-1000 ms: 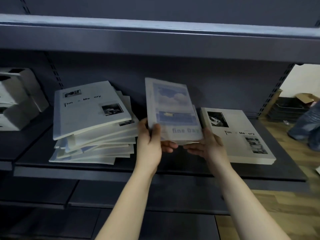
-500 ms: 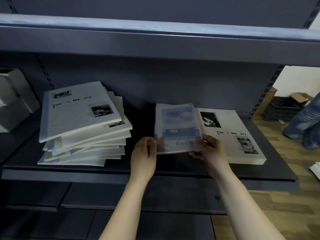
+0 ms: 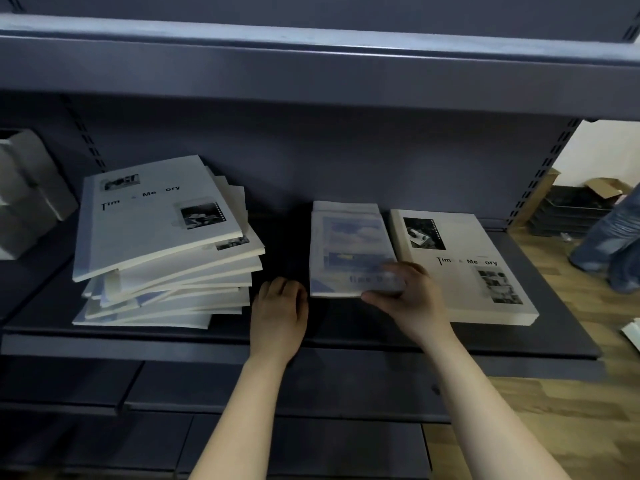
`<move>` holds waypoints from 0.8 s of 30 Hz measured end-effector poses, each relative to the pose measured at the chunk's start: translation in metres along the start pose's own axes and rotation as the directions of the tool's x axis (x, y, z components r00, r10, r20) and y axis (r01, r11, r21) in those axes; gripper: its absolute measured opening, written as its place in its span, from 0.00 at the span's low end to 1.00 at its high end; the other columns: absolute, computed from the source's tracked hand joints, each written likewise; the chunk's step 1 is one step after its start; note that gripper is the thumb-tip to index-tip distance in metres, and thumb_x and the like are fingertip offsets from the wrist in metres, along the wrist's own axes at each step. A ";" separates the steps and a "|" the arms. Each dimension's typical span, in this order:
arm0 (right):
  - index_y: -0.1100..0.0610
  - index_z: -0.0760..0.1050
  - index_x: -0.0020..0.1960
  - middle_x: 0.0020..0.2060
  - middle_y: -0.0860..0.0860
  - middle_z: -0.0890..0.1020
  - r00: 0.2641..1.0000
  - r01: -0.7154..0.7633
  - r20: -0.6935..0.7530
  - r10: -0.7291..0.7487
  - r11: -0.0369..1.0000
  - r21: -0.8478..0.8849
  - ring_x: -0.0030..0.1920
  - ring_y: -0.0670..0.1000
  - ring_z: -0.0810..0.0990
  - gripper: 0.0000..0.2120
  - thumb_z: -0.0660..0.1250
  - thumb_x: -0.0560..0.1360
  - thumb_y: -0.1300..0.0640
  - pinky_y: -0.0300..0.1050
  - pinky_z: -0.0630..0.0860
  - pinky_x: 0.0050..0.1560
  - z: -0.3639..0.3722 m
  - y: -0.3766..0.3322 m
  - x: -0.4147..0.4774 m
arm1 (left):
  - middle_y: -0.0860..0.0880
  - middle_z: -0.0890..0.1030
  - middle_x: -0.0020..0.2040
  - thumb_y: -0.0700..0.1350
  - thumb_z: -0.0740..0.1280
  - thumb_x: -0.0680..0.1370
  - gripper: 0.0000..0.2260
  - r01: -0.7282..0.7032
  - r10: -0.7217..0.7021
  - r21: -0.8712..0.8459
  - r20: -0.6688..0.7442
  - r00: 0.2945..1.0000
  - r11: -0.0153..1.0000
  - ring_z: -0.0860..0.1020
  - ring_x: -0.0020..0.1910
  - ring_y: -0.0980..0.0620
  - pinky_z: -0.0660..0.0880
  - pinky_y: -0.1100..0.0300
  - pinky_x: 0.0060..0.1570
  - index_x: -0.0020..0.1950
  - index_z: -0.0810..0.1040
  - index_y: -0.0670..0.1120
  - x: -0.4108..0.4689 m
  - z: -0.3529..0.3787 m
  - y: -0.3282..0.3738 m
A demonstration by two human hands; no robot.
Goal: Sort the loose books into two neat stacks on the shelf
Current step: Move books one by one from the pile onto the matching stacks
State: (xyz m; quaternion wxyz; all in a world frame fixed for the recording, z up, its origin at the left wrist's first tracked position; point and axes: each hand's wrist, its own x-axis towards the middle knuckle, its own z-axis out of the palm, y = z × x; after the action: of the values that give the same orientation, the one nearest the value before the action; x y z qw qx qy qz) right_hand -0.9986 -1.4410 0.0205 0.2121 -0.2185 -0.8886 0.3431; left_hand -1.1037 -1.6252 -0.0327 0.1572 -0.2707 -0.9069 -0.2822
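shelf (image 3: 104,342): dark grey metal board in a shop-type rack, wood floor off to the right.
left hand (image 3: 278,306): at the front lip, mid-shelf, knuckles up, fingers loosely curled, holding nothing.
right hand (image 3: 408,296): pinches the near right corner of the blue book (image 3: 349,244), a pale blue-and-white paperback with a cloud photo. Thumb is at its front edge, fingers on the cover.
hands: apart, with the book's near edge between them.
blue book, place: mid-shelf, flat or nearly so, on a like-sized copy whose far edge pokes out behind.
blue book, axis: long axis front-to-back, title end toward the person, top edge toward the back panel.
key relation: it lies dead ahead of the right hand and just right of the left. The right hand is already on it; the left is beside its left long edge, so squaring up looks like a short nudge.
white book (image 3: 460,265): thick white "Time Memory" volume just right of the blue one, same axis. Can't tell if they touch.
loose pile (image 3: 166,244): fanned heap of white and blue books at left, skewed, well apart from the blue book. The left hand is nearer to it.
far: pale grey boxes (image 3: 27,195) at the left edge.
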 end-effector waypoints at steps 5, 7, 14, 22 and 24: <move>0.57 0.78 0.60 0.55 0.54 0.78 0.992 0.069 -0.091 -0.082 0.988 -0.140 0.49 0.55 0.80 0.25 0.77 0.66 0.49 0.38 0.68 0.50 0.005 -0.001 0.012 | 0.46 0.77 0.43 0.41 0.63 0.77 0.05 -0.010 0.010 -0.005 -0.047 0.999 1.000 0.72 0.43 0.47 0.69 0.56 0.41 0.45 0.79 0.43 -0.002 0.004 -0.002; 0.58 0.78 0.61 0.55 0.55 0.78 0.991 0.067 -0.100 -0.083 0.986 -0.155 0.49 0.56 0.79 0.25 0.77 0.67 0.49 0.37 0.67 0.50 0.008 0.001 0.017 | 0.46 0.78 0.43 0.41 0.64 0.77 0.05 -0.011 0.010 -0.002 -0.054 0.998 1.000 0.72 0.43 0.47 0.69 0.57 0.41 0.45 0.79 0.43 -0.002 0.004 -0.001; 0.59 0.79 0.55 0.53 0.56 0.78 0.984 0.090 -0.131 -0.117 0.977 -0.194 0.53 0.57 0.76 0.22 0.77 0.67 0.48 0.42 0.71 0.51 0.019 0.006 0.029 | 0.48 0.77 0.44 0.43 0.63 0.77 0.06 0.001 0.000 0.038 -0.046 0.999 0.999 0.72 0.44 0.48 0.67 0.58 0.42 0.46 0.78 0.45 -0.003 0.004 -0.001; 0.60 0.79 0.53 0.51 0.55 0.81 0.986 0.090 -0.127 -0.105 0.989 -0.120 0.51 0.55 0.79 0.20 0.77 0.67 0.51 0.40 0.73 0.47 0.026 0.005 0.040 | 0.49 0.77 0.45 0.44 0.63 0.77 0.05 -0.008 0.011 0.053 -0.044 0.999 0.999 0.72 0.45 0.49 0.67 0.57 0.43 0.47 0.78 0.46 -0.003 0.006 -0.002; 0.60 0.79 0.53 0.51 0.55 0.82 0.986 0.085 -0.133 -0.099 0.991 -0.101 0.51 0.55 0.80 0.20 0.77 0.67 0.51 0.40 0.73 0.47 0.026 0.004 0.040 | 0.50 0.77 0.46 0.44 0.63 0.77 0.05 -0.003 0.005 0.050 -0.032 0.999 0.999 0.72 0.46 0.49 0.68 0.57 0.44 0.47 0.79 0.47 -0.003 0.006 -0.003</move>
State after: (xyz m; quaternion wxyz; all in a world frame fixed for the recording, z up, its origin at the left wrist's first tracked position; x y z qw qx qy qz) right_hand -1.0441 -1.4303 0.0094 0.2779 -0.2102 -0.8963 0.2744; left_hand -1.1041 -1.6245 -0.0396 0.1788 -0.2640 -0.9105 -0.2632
